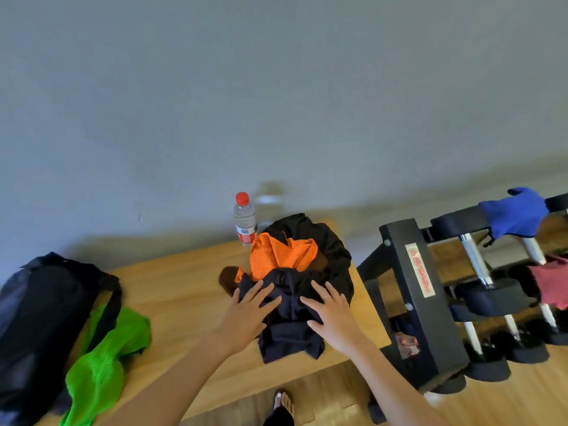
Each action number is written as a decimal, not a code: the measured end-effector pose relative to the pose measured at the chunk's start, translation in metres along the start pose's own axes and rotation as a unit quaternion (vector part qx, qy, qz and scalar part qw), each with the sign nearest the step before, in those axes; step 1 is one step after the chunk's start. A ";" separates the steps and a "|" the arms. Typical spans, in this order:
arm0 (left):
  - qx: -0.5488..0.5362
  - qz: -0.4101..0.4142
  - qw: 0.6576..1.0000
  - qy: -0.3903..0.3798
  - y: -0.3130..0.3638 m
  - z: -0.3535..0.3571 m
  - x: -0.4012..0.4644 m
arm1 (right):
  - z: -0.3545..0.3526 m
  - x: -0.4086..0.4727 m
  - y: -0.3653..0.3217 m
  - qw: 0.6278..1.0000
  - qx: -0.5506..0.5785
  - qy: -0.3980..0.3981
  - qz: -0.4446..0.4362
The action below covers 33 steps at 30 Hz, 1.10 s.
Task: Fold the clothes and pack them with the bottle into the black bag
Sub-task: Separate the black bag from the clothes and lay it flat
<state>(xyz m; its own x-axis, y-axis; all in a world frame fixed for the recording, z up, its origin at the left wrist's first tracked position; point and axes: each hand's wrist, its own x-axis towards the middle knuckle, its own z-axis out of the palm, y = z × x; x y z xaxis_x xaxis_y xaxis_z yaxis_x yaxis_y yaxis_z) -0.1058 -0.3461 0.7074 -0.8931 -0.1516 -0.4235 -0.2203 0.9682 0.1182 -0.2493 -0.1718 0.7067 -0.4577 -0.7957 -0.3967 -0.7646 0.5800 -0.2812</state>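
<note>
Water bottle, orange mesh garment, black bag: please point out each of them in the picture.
water bottle (245,221), head view, on its clear body.
orange mesh garment (278,255), head view, on its middle.
black bag (40,315), head view, on its side panel.

Both arms reach forward, left hand (246,315) and right hand (332,315) spread flat, palms down, fingers splayed, side by side.

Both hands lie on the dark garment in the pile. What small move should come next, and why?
Probably pinch the dark garment with both hands, left and right, and lift it off the pile. It lies crumpled on top, partly over the orange mesh garment, so it needs free table to be folded.
</note>
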 end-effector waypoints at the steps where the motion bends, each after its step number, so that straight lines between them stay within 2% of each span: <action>1: -0.001 -0.004 1.000 -0.024 -0.002 0.003 -0.001 | 0.003 0.007 0.001 0.999 -0.016 -0.028 0.000; 5: -0.022 -0.014 0.996 -0.090 -0.011 0.014 -0.007 | 0.015 0.032 0.003 0.991 -0.067 -0.110 0.022; 9: -0.056 -0.049 0.995 -0.067 -0.026 0.015 -0.017 | 0.009 0.059 -0.004 0.987 -0.093 -0.118 0.060; 11: -0.054 -0.072 0.995 -0.043 -0.041 0.018 -0.030 | 0.004 0.069 -0.018 0.989 -0.112 -0.072 0.068; 13: -0.038 -0.104 0.994 -0.025 -0.060 0.022 -0.049 | 0.000 0.075 -0.041 0.992 -0.112 0.016 0.057; 15: -0.025 -0.147 0.989 -0.026 -0.081 0.026 -0.075 | 0.002 0.081 -0.071 0.991 -0.097 0.089 0.014; 17: -0.012 -0.190 0.981 -0.028 -0.106 0.034 -0.104 | 0.009 0.087 -0.109 0.991 -0.066 0.105 -0.051; 18: -0.007 -0.208 0.978 -0.028 -0.120 0.041 -0.119 | 0.014 0.089 -0.132 0.991 -0.048 0.091 -0.084; 21: 0.011 -0.246 0.969 0.006 -0.162 0.057 -0.162 | 0.035 0.095 -0.210 0.988 0.016 -0.022 -0.151; 25: 0.011 -0.241 0.969 0.047 -0.213 0.079 -0.213 | 0.080 0.095 -0.310 0.976 0.055 -0.138 -0.162; 28: 0.017 -0.203 0.979 0.024 -0.233 0.085 -0.233 | 0.110 0.094 -0.361 0.976 0.017 -0.162 -0.145; 33: 0.068 -0.153 0.982 -0.092 -0.243 0.097 -0.250 | 0.139 0.099 -0.396 0.982 -0.047 -0.161 -0.087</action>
<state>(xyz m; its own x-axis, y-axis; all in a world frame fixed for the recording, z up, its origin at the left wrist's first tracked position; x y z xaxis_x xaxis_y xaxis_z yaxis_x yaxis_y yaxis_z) 0.2095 -0.5246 0.6974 -0.7042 -0.4134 -0.5773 -0.4017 0.9023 -0.1563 0.0711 -0.4562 0.6568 -0.1614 -0.7762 -0.6094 -0.8638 0.4098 -0.2932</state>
